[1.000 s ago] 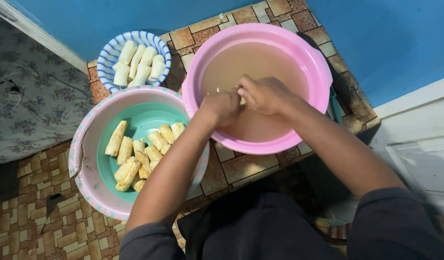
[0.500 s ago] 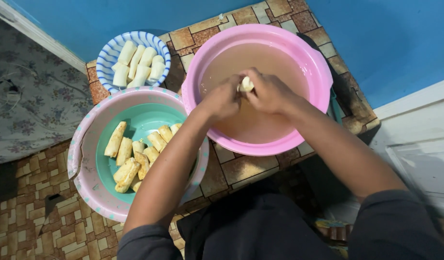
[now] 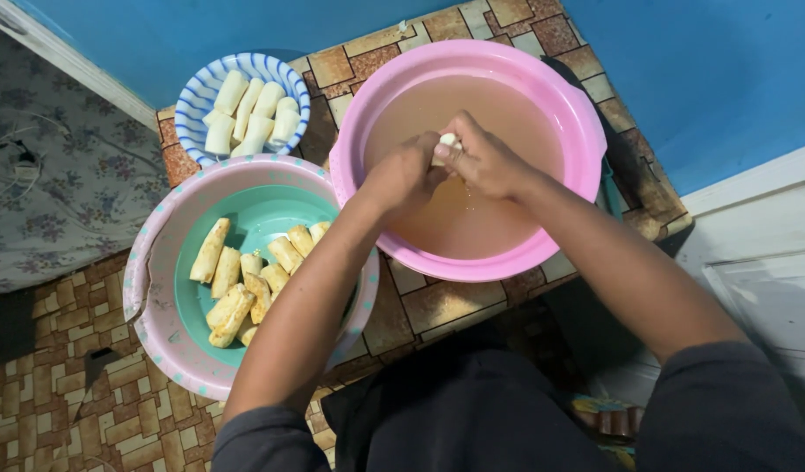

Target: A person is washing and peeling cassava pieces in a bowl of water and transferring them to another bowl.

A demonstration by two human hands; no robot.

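Both hands meet over a large pink basin (image 3: pixel 577 114) filled with cloudy brownish water. My left hand (image 3: pixel 402 177) and my right hand (image 3: pixel 485 160) close together around one pale peeled root piece (image 3: pixel 447 142), held just above the water. Only the piece's white tip shows between the fingers. To the left, under my left forearm, a second pink basin (image 3: pixel 158 341) with a teal inside holds several yellowish pieces (image 3: pixel 245 284). Behind it a blue-and-white striped bowl (image 3: pixel 197 92) holds several clean white pieces (image 3: pixel 249 112).
The basins and bowl stand on a low surface covered with brown tile-patterned sheet (image 3: pixel 437 301). A blue wall (image 3: pixel 699 70) lies beyond. Floral-patterned floor covering (image 3: pixel 62 175) is at the left, a white panel (image 3: pixel 760 262) at the right.
Both hands have lifted slightly out of the water and shifted a little toward the basin's far side, turning the white piece between them.
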